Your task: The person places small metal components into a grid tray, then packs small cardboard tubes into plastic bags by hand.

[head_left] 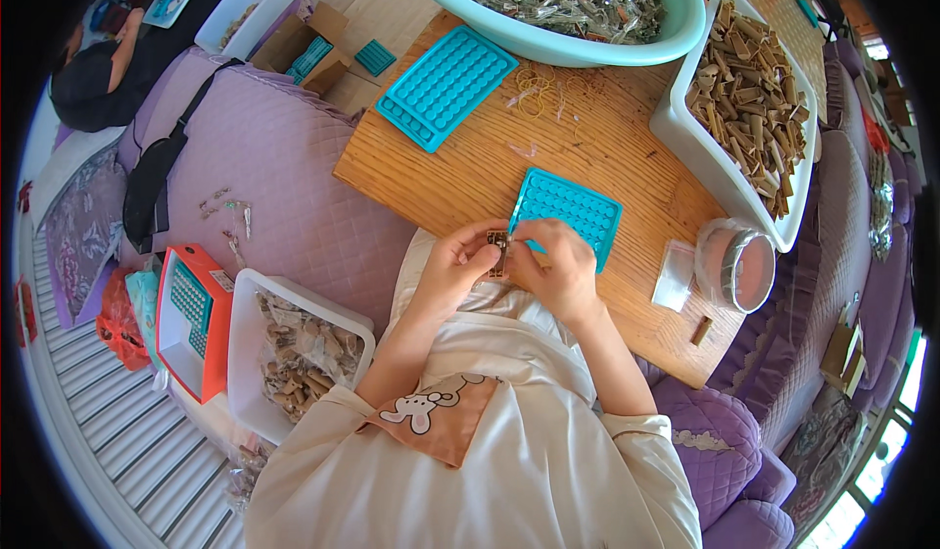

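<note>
My left hand (458, 263) is closed on a small brown card-like piece (497, 253) with dark, shiny parts on it. It is held up just off the table's near edge, above my lap. Close against it, my right hand (562, 273) pinches with its fingertips. What those fingers hold, if anything, is too small to make out. Just beyond my right hand lies a teal tray (580, 208) with rows of small round cells, partly covered by that hand.
On the wooden table (441, 182) are another teal tray (446, 84), yellow rubber bands (534, 94), a basin of wrapped pieces (558, 54), a white bin of brown pieces (666, 123) and a tape roll (749, 275). A white bin (250, 373) and red box (211, 382) sit left.
</note>
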The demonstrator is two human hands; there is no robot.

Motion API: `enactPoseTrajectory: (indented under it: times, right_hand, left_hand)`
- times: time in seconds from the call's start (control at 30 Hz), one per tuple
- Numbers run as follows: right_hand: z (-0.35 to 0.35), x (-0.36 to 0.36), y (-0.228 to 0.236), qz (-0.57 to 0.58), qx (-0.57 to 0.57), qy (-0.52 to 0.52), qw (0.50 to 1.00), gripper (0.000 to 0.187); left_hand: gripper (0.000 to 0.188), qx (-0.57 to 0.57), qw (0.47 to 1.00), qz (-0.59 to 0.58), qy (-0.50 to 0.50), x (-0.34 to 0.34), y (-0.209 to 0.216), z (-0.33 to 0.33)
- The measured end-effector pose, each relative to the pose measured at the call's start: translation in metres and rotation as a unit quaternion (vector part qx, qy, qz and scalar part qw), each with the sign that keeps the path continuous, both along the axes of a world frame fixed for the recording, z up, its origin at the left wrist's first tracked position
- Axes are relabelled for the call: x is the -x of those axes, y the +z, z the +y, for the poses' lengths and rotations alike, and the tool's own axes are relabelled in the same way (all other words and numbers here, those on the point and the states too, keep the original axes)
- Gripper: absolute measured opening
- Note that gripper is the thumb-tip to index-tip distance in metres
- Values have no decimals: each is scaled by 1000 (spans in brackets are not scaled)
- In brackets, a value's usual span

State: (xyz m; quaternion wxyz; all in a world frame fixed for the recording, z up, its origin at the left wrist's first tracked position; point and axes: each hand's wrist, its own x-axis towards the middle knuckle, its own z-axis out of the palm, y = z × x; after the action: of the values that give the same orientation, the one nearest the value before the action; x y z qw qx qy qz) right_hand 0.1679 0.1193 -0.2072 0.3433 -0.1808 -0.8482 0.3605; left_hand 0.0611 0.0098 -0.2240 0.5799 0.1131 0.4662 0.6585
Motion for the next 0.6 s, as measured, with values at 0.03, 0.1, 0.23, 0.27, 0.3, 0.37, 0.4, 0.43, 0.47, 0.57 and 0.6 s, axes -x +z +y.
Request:
enactPoseTrajectory:
  times: [0.03,0.1,0.23,0.27,0.3,0.37,0.4,0.43,0.47,0.57,0.6]
  right_hand:
    - [-3,0,-1,43,-44,25,998,27]
    - [-5,0,-4,48,-52,42,997,27]
    - [-5,-3,-4,14,-66,48,997,22]
    - [-4,-4,-3,-2,-75,59,995,19]
    - [-4,-5,-3,-2,-75,59,995,19]
    - [-3,-6,-4,-17,-44,75,996,17]
    - [-3,-6,-4,-17,-44,76,996,17]
    - [-3,-6,-3,-15,-15,39,999,19]
    - [-2,-6,-2,-14,13,2,1000,20]
    - [-2,-6,-12,-105,27,-64,992,20]
    - [-3,-7,-16,-104,27,-63,992,20]
  left_hand:
    - [30,-10,1000,11,-6,-1,3,0]
    - [30,-20,999,24,-11,-4,3,1]
    - [29,-25,998,57,4,-7,-4,0]
    - [28,-22,998,66,2,-7,-5,0]
    - [28,-22,998,66,1,-6,-5,0]
    - [26,-26,998,65,-9,-4,-5,-1]
    - [26,-26,997,65,-8,-4,-5,-1]
    - [26,-12,999,53,0,-3,-5,-2]
    - [25,1,999,41,8,-3,-3,-1]
    - [22,60,997,32,34,-1,7,-2]
    - [22,60,997,33,36,0,6,-2]
